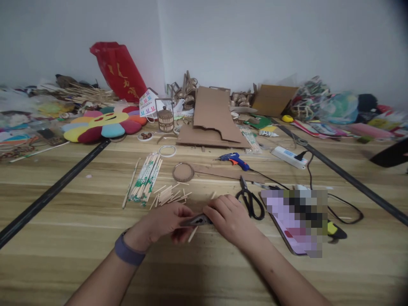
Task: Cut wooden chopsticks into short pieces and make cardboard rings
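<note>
Grey metal pliers (pixel 195 220) lie between my two hands, above the near middle of the table. My left hand (pixel 168 222) is closed on their left end. Curled over the right end, my right hand (pixel 227 217) hides much of that side. A thin wooden stick (pixel 192 235) crosses at the pliers, its far tip showing beyond my right fingers; I cannot tell which fingers grip it. Just ahead lies a loose pile of short cut sticks (pixel 167 194). Black-handled scissors (pixel 250 202) rest to the right of my right hand.
Packaged chopsticks (pixel 145 178), a round woven-edged cardboard piece (pixel 183 172) and a blue glue gun (pixel 235 160) lie farther out. A phone (pixel 287 229) is at right, near a power strip (pixel 289 157) and cords. Cardboard sheets (pixel 213 114) and a small lidded basket (pixel 165 120) stand behind.
</note>
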`<state>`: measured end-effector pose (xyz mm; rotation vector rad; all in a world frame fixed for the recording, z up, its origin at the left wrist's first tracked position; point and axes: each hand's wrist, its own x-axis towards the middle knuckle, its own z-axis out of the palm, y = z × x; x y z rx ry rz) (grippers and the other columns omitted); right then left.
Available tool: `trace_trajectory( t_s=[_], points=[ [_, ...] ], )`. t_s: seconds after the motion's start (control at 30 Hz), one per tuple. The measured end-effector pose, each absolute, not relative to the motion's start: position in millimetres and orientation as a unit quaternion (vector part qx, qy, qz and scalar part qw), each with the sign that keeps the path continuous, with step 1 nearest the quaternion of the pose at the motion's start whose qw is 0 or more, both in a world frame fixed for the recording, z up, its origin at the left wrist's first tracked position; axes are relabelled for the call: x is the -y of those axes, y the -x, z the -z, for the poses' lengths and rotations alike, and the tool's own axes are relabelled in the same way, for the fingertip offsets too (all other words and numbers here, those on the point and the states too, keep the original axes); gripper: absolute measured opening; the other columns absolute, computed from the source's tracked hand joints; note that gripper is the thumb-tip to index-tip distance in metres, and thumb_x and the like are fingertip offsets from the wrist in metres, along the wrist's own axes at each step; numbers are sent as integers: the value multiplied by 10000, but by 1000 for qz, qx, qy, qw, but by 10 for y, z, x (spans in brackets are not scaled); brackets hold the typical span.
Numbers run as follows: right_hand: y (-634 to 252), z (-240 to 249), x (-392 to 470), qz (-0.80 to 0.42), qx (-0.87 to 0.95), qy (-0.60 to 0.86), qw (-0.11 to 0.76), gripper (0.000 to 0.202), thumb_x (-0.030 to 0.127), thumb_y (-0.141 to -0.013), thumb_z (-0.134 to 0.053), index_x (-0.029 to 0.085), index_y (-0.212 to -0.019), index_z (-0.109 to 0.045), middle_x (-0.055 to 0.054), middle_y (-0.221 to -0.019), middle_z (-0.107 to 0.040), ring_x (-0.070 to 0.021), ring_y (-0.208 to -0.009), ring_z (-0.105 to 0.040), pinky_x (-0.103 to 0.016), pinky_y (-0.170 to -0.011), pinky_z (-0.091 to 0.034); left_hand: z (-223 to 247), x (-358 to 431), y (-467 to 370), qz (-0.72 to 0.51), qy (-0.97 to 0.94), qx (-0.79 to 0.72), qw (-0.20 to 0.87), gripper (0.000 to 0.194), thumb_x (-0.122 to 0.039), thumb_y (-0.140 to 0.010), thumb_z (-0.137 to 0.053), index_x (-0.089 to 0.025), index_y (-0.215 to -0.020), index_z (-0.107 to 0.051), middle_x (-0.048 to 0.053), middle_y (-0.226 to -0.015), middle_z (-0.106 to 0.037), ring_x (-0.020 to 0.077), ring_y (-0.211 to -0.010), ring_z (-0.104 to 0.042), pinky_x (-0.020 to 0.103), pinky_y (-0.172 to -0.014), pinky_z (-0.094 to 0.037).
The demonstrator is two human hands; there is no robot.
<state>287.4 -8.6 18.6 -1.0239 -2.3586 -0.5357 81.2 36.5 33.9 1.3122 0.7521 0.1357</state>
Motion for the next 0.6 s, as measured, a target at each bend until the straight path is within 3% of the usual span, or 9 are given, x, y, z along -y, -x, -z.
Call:
trace_trajectory(
  t_s=[0.17,0.33,0.47,0.6],
  points=[
    [-2775,-132,77,210,866,380,247,208,208,-981,-441,186,-915,-637,-46,-771,-619,-187,-706,-477,-321,-662,-328,-261,-261,-861,-118,-520,-291,795,278,-444,-756,-685,-174,-821,-684,36,-675,-715,153,-587,-664,239,-575,-502],
    [-2767,-93,96,148,877,417,188,219,198,-973,-438,217,-1026,-650,-58,-839,-649,-193,-762,-517,-331,-699,-339,-124,-244,-886,-145,-442,-288,837,182,-346,-745,-701,-180,-821,-697,52,-709,-729,167,-630,-685,273,-652,-522],
    [-2879,-78,4,74,801,545,235,233,242,-936,-470,163,-1095,-620,-107,-933,-652,-236,-871,-552,-340,-761,-379,-177,-346,-869,-265,-457,-390,754,219,-412,-802,-623,-197,-759,-620,22,-661,-713,163,-578,-661,265,-579,-498],
    [-2967,-79,-91,15,734,668,120,235,285,-924,-526,154,-1104,-603,-117,-994,-648,-259,-926,-570,-330,-770,-382,-315,-445,-810,-389,-462,-448,660,278,-433,-854,-539,-193,-715,-556,1,-647,-682,133,-554,-622,233,-541,-459]
  ],
)
